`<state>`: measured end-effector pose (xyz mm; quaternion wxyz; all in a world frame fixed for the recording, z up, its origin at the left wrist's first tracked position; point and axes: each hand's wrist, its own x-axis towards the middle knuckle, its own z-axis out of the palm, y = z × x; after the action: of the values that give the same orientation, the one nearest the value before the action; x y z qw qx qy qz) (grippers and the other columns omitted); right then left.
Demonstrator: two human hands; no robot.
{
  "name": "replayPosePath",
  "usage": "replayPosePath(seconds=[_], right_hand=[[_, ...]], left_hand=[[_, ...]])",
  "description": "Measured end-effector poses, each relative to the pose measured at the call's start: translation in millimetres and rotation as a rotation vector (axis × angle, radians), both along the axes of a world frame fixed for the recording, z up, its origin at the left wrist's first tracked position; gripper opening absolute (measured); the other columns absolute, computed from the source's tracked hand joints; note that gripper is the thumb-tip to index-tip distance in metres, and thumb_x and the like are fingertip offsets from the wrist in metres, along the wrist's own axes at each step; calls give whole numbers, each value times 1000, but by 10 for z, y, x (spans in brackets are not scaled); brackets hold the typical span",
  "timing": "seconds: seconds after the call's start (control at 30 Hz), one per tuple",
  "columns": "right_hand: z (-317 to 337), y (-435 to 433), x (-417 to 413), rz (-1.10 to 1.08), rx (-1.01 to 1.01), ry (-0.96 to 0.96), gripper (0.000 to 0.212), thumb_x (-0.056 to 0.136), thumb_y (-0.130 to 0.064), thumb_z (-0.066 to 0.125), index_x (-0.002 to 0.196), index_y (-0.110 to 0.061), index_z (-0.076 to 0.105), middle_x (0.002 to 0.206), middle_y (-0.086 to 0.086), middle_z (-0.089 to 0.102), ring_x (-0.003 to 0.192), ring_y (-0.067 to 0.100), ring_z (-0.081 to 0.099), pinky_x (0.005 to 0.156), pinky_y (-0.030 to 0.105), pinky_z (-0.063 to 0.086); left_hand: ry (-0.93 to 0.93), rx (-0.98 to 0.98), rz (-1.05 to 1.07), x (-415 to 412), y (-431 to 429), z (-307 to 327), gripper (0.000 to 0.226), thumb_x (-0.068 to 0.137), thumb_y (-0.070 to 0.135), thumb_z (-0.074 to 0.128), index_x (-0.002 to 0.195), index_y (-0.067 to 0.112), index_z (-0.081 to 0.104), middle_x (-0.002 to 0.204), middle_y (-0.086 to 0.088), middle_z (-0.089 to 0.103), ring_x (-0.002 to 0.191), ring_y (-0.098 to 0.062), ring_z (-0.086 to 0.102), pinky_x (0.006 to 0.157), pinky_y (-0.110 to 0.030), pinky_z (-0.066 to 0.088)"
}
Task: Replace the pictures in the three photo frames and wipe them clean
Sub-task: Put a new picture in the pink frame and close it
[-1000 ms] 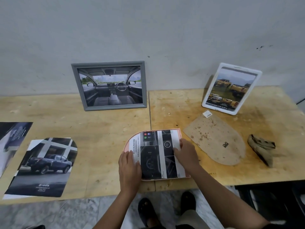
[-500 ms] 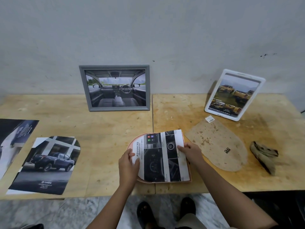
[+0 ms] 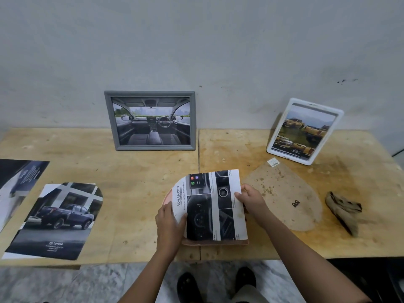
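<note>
Left hand [image 3: 169,224] gripped the print's [image 3: 209,206] left edge, fingers [image 3: 172,212] curled; right hand [image 3: 251,199] pinched its right edge, over the frame [image 3: 216,242] on the desk [image 3: 135,193].

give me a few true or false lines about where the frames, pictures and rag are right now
1. Both the left hand and the right hand hold the print above the pink frame. True.
2. The grey frame lies flat on the table. False: it stands on its edge, leaning against the wall.
3. The rag is in the right hand. False: it lies on the table at the far right, apart from both hands.
4. The white frame shows yellow trucks. True.
5. The blue truck picture lies loose on the table, left of the hands. True.
</note>
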<state>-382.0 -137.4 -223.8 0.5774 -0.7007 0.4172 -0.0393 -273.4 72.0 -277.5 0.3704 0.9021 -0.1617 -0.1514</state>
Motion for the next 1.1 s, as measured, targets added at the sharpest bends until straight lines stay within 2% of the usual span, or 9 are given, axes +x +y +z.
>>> replayPosePath(seconds=[0.13,0.23,0.33,0.43,0.6,0.73,0.93,1.0,1.1], right_hand=[[82,-32,14,-46,71,-57,7,95,-11,49,94,-7,55,98,16,67,81,27,65,71,41,53],[132,-43,50,-66,120,-72,12,97,-14,48,99,-5,54,94,14,68,71,21,64,57,30,50],[204,-71,162,-105,211,-146,16,98,-16,46,106,-4,53,81,8,64,54,11,58,44,19,43],[346,-52,380,-73,324,-193,10,97,-7,47,105,-5,52,83,6,65,63,11,66,53,25,51],[544,101,669,138,399,-249,31,86,6,56,112,-12,56,107,9,68,90,27,69,72,39,58],[644,154,841,329,392,-282,46,80,11,62,120,-11,52,107,11,68,87,23,69,59,26,56],[735,406,1240,710,379,-240,75,65,15,73,127,-17,46,96,8,72,82,22,71,63,30,56],[742,656,1405,918,324,-150,85,59,7,78,130,-23,43,108,5,69,95,22,69,71,35,57],[730,1128,1662,1046,307,-105,69,70,4,76,123,-30,47,110,-3,69,93,13,69,68,24,54]], left_hand=[[-6,-142,26,10,-6,67,62,81,52,49,130,14,50,123,-1,53,114,-19,43,90,-28,35],[77,-341,159,-6,-43,211,40,89,30,60,125,14,52,112,4,57,107,-17,54,77,-20,46],[517,-720,354,0,-122,414,31,91,12,58,120,2,51,107,-9,66,90,-22,65,65,-22,58],[766,-982,352,-21,-163,580,32,90,10,57,121,2,57,109,-20,68,91,-31,68,72,-35,59],[664,-914,340,-98,-90,693,40,80,-1,67,120,-2,59,111,-18,68,101,-34,65,83,-40,53],[546,-832,435,-41,252,846,40,76,1,68,114,7,61,104,-13,71,97,-31,66,84,-40,53],[390,-775,580,60,876,1154,26,73,0,72,96,8,62,74,0,69,65,-13,63,53,-19,48],[306,-772,687,209,1167,1186,27,79,1,71,102,3,59,86,-7,68,70,-15,64,57,-23,50],[240,-782,840,518,1620,1168,24,80,2,71,99,5,57,102,-17,67,91,-29,65,82,-37,54]])
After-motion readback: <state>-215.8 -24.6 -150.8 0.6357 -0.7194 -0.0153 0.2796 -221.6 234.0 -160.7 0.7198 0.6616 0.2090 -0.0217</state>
